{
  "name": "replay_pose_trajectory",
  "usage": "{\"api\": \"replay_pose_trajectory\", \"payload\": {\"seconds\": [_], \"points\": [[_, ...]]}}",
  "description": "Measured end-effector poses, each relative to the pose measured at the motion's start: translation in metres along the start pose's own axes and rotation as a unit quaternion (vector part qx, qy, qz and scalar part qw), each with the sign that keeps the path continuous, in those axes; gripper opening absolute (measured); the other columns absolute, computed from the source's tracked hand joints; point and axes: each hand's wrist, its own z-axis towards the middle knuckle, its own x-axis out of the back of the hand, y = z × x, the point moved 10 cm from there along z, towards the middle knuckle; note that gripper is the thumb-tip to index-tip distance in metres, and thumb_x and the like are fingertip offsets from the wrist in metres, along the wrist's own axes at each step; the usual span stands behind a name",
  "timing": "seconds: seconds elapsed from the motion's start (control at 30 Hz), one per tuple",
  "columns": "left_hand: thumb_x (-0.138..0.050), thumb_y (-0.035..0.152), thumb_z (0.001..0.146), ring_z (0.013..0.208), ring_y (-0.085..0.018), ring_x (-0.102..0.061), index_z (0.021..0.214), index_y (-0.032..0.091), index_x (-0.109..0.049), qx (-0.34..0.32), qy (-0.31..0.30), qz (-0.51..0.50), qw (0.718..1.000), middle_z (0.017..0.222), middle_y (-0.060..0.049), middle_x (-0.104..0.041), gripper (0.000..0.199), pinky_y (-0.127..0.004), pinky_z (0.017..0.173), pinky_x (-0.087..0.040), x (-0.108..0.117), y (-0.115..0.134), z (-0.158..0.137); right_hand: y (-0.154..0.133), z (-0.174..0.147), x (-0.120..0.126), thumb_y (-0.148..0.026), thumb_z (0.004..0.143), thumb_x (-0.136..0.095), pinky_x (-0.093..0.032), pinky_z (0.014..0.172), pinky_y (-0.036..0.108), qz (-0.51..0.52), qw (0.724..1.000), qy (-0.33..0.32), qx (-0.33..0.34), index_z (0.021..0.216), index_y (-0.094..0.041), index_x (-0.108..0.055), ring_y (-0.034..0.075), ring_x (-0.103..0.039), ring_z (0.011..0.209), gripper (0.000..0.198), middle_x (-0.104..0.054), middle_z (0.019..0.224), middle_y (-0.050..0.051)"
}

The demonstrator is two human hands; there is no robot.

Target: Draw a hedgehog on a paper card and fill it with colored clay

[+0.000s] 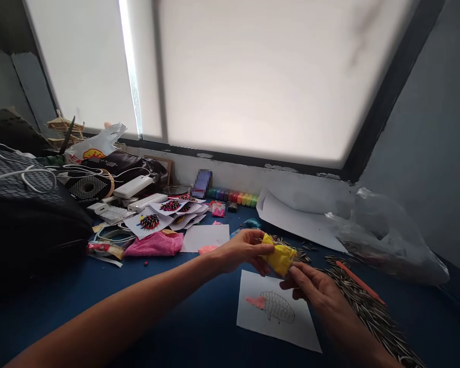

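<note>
Between my two hands is a small clear packet of yellow modelling clay [279, 259], held above the table. My left hand [247, 249] pinches its upper left edge, fingers closed. At its lower right corner, the thumb and fingers of my right hand [310, 286] grip the wrapping. Below them lies a white sheet of paper [249, 317] with an outlined, scale-patterned animal shape on it. Pink clay [256, 302] covers the left end of that drawing. Beside my right hand spreads a pile of striped sunflower seeds [368, 306].
An orange stick [360, 282] lies on the seeds. Clear plastic bags [398, 240] sit at the right. Finished seed-and-clay pictures [149, 223], a pink cloth [155, 244] and a dark bag [30, 220] occupy the left. Coloured clay packets [235, 197] line the wall.
</note>
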Motion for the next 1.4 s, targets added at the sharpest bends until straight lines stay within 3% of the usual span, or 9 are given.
{"api": "replay_pose_trajectory", "payload": {"seconds": [0.2,0.43,0.6,0.83,1.1,1.4], "points": [[-0.074,0.053,0.074,0.058,-0.014,-0.068,0.098,0.011,-0.056,0.009,0.018,-0.008,1.0,0.079,-0.008,-0.069,0.052,-0.027,0.059,-0.057,0.001,-0.014,-0.008,0.011,-0.001,-0.023,-0.065,0.078,-0.061,-0.046,0.057,0.024,0.075,0.996,-0.018,-0.035,0.072,-0.019,-0.068,0.014,-0.056,0.062,0.046,-0.065,0.067,0.003],[-0.079,0.044,0.072,0.058,-0.013,-0.068,0.1,0.013,-0.056,0.042,0.013,0.003,0.999,0.083,-0.007,-0.071,0.048,-0.023,0.055,-0.056,-0.003,-0.027,-0.013,0.037,-0.01,-0.022,-0.067,0.074,-0.063,-0.047,0.055,0.025,0.121,0.989,-0.015,-0.083,0.081,-0.021,-0.07,0.014,-0.055,0.059,0.047,-0.066,0.07,0.003],[-0.08,0.044,0.07,0.045,-0.013,-0.063,0.099,0.015,-0.051,0.062,0.008,0.016,0.998,0.071,-0.002,-0.068,0.051,-0.019,0.042,-0.048,-0.005,-0.037,-0.016,0.04,-0.011,-0.021,-0.064,0.071,-0.07,-0.043,0.053,0.021,0.129,0.988,-0.021,-0.087,0.074,-0.02,-0.07,0.011,-0.051,0.057,0.044,-0.062,0.063,-0.001],[-0.073,0.052,0.075,0.045,-0.013,-0.063,0.095,0.015,-0.05,0.048,0.03,0.086,0.995,0.064,0.001,-0.063,0.049,-0.018,0.042,-0.046,-0.008,-0.034,-0.02,0.042,-0.011,-0.031,-0.06,0.066,-0.076,-0.043,0.054,0.022,0.145,0.984,-0.039,-0.096,0.075,-0.02,-0.071,0.011,-0.053,0.058,0.042,-0.062,0.063,-0.001],[-0.073,0.048,0.075,0.047,-0.013,-0.063,0.09,0.014,-0.051,0.027,0.05,0.122,0.991,0.066,0.001,-0.062,0.043,-0.021,0.042,-0.05,-0.011,-0.025,-0.022,0.043,-0.014,-0.033,-0.057,0.076,-0.07,-0.043,0.057,0.022,0.149,0.984,-0.052,-0.084,0.073,-0.019,-0.066,0.01,-0.053,0.06,0.038,-0.064,0.068,-0.001],[-0.071,0.049,0.079,0.049,-0.01,-0.063,0.093,0.012,-0.055,-0.015,0.037,0.061,0.997,0.077,-0.004,-0.066,0.043,-0.018,0.045,-0.051,-0.012,-0.009,-0.019,0.03,-0.009,-0.024,-0.064,0.077,-0.063,-0.042,0.06,0.024,0.109,0.993,-0.015,-0.043,0.064,-0.02,-0.058,0.011,-0.049,0.06,0.046,-0.058,0.063,-0.002]]}}
